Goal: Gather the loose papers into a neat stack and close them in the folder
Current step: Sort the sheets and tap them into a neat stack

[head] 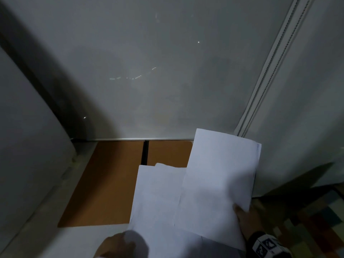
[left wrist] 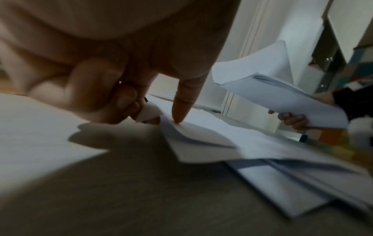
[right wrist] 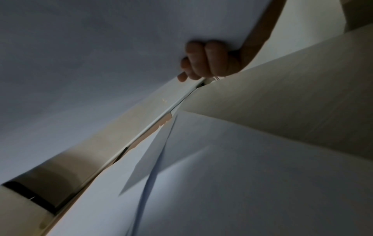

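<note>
An open brown folder (head: 104,183) lies flat on the white desk (head: 46,235). Several loose white sheets (head: 158,198) overlap on its right half and on the desk. My right hand (head: 242,215) grips a bundle of gathered papers (head: 221,170) by its near edge and holds it above the loose sheets; its fingers (right wrist: 203,62) curl under the bundle (left wrist: 282,89). My left hand (head: 119,244) is at the sheets' near left corner. One straight finger (left wrist: 177,118) presses on a sheet's raised edge (left wrist: 193,132), the other fingers curl beside it.
A grey wall (head: 167,62) rises right behind the desk, with a cable channel (head: 268,75) running up it at the right. A patterned, colourful rug (head: 316,220) lies on the floor beyond the desk's right edge. More sheets (left wrist: 302,183) fan out near the front.
</note>
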The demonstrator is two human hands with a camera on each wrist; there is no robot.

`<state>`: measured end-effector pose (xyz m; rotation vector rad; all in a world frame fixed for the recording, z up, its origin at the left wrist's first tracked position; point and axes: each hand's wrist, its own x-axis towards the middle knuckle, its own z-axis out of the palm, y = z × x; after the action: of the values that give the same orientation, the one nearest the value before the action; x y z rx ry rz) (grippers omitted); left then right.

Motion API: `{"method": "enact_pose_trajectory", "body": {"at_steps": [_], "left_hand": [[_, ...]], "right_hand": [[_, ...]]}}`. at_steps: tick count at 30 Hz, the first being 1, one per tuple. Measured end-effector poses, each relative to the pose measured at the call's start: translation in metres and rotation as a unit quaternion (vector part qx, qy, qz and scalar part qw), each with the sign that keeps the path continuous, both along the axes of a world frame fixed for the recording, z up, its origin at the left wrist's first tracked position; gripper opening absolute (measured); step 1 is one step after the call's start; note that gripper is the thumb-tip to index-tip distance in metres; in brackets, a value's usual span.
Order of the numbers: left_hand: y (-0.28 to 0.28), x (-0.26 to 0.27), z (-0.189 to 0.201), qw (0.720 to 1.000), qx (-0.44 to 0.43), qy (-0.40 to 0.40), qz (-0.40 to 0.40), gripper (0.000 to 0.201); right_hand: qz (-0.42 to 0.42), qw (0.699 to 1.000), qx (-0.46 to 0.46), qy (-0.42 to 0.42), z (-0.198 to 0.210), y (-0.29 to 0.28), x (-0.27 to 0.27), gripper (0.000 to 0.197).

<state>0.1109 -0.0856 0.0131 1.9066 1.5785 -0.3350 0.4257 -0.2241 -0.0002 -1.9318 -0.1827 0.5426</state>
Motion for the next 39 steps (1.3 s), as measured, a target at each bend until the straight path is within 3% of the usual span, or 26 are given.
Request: {"method": "enact_pose_trajectory", "body": {"at_steps": [4, 7, 12, 15, 16, 18, 20, 21, 23, 26, 27, 32, 36, 37, 39], "left_hand": [[-0.001, 0.011, 0.012, 0.996, 0.071, 0.007, 0.055, 0.054], [-0.003, 0.016, 0.012, 0.994, 0.068, 0.000, 0.081, 0.064], [0.007, 0.019, 0.000, 0.999, 0.023, -0.029, 0.040, 0.048], [0.017, 0.012, 0.001, 0.995, 0.036, -0.083, 0.045, 0.007], [0.020, 0.008, 0.001, 0.994, 0.036, -0.094, 0.052, 0.017], [0.020, 0.000, 0.007, 0.988, 0.030, -0.130, 0.075, 0.011], [0.020, -0.006, 0.007, 0.978, 0.010, -0.183, 0.098, 0.038], [0.019, -0.009, 0.008, 0.965, -0.003, -0.238, 0.112, 0.045], [0.021, -0.016, 0.012, 0.940, -0.009, -0.309, 0.143, 0.036], [0.030, -0.018, 0.014, 0.929, -0.038, -0.330, 0.163, 0.040], [0.032, -0.017, 0.013, 0.921, -0.065, -0.343, 0.172, 0.032], [0.038, -0.009, 0.004, 0.877, -0.146, -0.402, 0.220, 0.026], [0.028, 0.005, 0.021, 0.810, -0.169, -0.502, 0.250, 0.005], [0.028, 0.005, 0.023, 0.790, -0.178, -0.536, 0.239, 0.023], [0.031, 0.003, 0.025, 0.779, -0.184, -0.557, 0.222, 0.054]], "right_hand": [[0.005, 1.000, -0.005, 0.001, 0.006, -0.001, -0.001, 0.038], [-0.003, 1.000, 0.001, -0.001, 0.011, 0.000, 0.003, 0.038], [-0.001, 1.000, 0.016, 0.005, 0.019, -0.004, 0.001, 0.037], [0.004, 0.999, 0.032, 0.010, 0.020, -0.008, 0.001, 0.038], [0.007, 0.999, 0.032, 0.010, 0.021, -0.009, 0.000, 0.037], [0.010, 1.000, 0.020, 0.002, 0.020, -0.010, -0.002, 0.034], [0.014, 1.000, 0.003, 0.008, 0.017, -0.009, -0.005, 0.033], [0.022, 1.000, -0.002, 0.014, 0.015, -0.007, -0.007, 0.031], [0.045, 0.998, 0.003, 0.037, 0.016, -0.003, -0.013, 0.028], [0.096, 0.994, 0.003, 0.050, 0.022, 0.008, -0.030, 0.008], [0.113, 0.992, 0.000, 0.053, 0.022, 0.013, -0.036, 0.002], [0.200, 0.977, 0.031, 0.069, 0.026, 0.032, -0.062, 0.019], [0.238, 0.962, 0.049, 0.122, 0.032, 0.039, -0.070, 0.023], [0.239, 0.960, 0.062, 0.130, 0.033, 0.040, -0.070, 0.022], [0.235, 0.953, 0.108, 0.158, 0.035, 0.041, -0.070, 0.034]]}}
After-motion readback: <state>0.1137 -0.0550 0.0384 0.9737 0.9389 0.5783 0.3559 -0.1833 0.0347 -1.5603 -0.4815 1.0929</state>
